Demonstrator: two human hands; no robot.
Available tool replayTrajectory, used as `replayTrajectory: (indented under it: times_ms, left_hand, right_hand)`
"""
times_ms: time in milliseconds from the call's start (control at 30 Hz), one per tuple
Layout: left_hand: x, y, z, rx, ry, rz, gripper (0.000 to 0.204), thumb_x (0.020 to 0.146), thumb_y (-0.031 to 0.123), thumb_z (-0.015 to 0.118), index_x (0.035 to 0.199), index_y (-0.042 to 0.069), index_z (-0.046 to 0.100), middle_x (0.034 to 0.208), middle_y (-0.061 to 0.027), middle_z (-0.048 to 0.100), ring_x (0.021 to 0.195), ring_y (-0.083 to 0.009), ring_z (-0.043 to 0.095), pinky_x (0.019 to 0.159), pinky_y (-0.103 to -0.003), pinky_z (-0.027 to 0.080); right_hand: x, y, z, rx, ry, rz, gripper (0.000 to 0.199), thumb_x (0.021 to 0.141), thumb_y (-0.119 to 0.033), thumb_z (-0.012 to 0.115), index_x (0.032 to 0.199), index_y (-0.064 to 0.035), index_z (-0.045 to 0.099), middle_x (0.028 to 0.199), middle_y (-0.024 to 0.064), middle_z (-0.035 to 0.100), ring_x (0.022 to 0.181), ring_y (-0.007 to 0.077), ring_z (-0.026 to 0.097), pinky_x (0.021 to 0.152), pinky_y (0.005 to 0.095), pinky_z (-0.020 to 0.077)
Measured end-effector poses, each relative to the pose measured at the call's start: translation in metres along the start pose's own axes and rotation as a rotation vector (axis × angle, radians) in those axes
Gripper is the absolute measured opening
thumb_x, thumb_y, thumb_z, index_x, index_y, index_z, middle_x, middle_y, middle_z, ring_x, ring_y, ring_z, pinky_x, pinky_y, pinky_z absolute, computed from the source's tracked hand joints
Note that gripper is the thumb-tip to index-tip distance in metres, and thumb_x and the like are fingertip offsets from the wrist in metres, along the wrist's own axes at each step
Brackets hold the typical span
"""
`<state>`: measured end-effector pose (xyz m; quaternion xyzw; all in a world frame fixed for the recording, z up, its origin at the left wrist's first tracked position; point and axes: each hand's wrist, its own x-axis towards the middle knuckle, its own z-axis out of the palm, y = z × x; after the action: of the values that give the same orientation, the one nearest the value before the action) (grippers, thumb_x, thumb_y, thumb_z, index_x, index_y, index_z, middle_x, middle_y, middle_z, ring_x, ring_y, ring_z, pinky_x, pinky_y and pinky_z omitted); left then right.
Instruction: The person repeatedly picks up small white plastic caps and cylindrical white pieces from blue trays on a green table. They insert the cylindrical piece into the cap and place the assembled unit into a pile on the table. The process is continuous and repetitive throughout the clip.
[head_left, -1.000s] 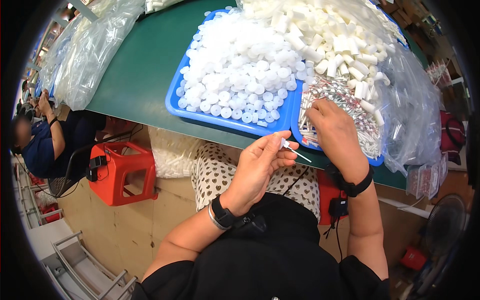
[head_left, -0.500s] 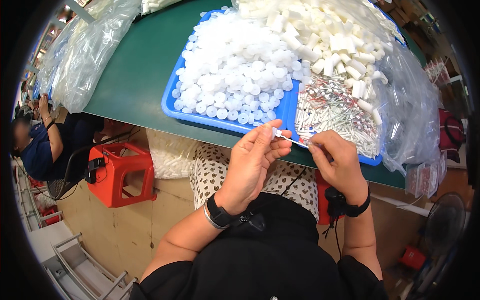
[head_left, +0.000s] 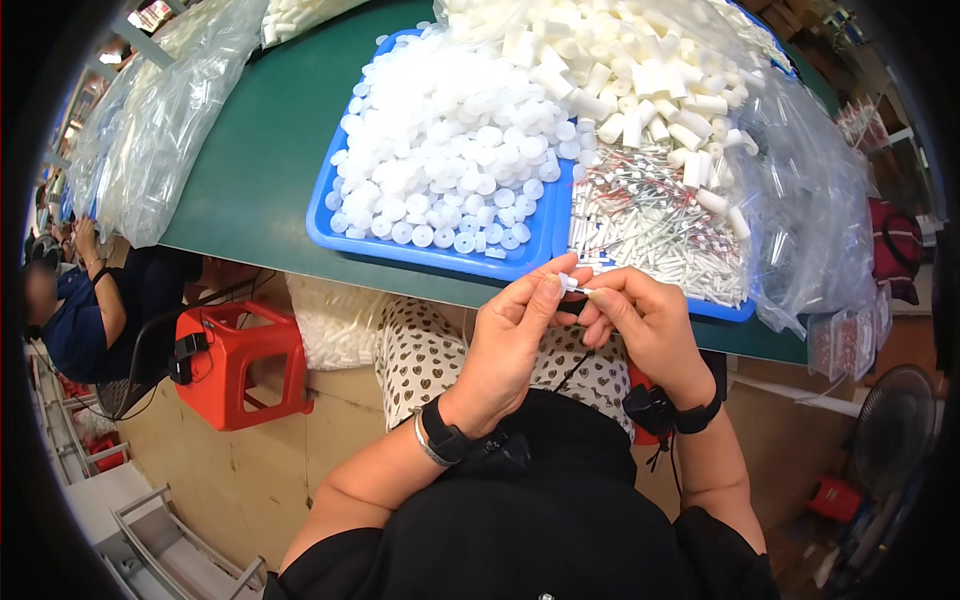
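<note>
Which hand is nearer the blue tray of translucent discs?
Left. The left hand is just off the near right corner of the disc tray; the right hand is farther right, by the neighbouring blue tray.

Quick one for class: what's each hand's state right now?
Left hand: closed, pinching a white part.
Right hand: closed, pinching the white part's other end.

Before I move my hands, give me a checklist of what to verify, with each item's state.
1. Left hand pinching the small white plastic-looking piece: ok.
2. Right hand brought up to the piece's right end: ok.
3. That right end undamaged: cannot tell, fingers cover it.
4. Blue plastic tray of translucent white round discs resting on the flat green tabletop: ok.
5. Thin white sticks clear of cream foam-like cylinders: not ok, several lie on them.
</note>
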<state>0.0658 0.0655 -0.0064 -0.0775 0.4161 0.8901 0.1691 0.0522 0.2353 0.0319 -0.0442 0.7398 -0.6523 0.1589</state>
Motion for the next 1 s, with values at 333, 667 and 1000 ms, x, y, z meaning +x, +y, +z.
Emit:
replayTrajectory:
  times_ms: [333,667,1000]
  left_hand:
    - [-0.001,0.0,0.006,0.092,0.041,0.026,0.036,0.103,0.024,0.051,0.126,-0.002,0.057,0.107,-0.0071,0.066,0.089,-0.0076,0.06,0.075,-0.021,0.049]
    - [-0.002,0.0,-0.002,-0.078,-0.027,-0.106,0.041,0.103,0.027,0.05,0.129,-0.005,0.051,0.105,-0.0107,0.064,0.088,-0.0126,0.063,0.079,-0.026,0.053]
    - [-0.002,0.012,0.0,-0.065,-0.108,-0.09,0.042,0.103,0.029,0.049,0.129,-0.004,0.053,0.106,-0.0105,0.065,0.087,-0.0122,0.062,0.081,-0.026,0.052]
  right_hand:
    - [-0.004,-0.005,-0.017,-0.571,0.16,-0.325,0.014,0.097,-0.012,0.057,0.103,-0.0002,0.062,0.079,0.0135,0.066,0.059,0.0224,0.066,0.052,0.032,0.0498]
    - [0.02,0.001,-0.139,-1.479,0.642,-0.056,0.027,0.087,-0.015,0.063,0.11,-0.0003,0.061,0.099,0.0209,0.066,0.084,0.0407,0.065,0.072,0.0483,0.0514]
    - [-0.009,-0.039,-0.074,-0.41,0.594,0.002,0.025,0.093,-0.009,0.059,0.113,0.0041,0.054,0.103,0.0171,0.06,0.08,0.0282,0.067,0.072,0.0356,0.0537]
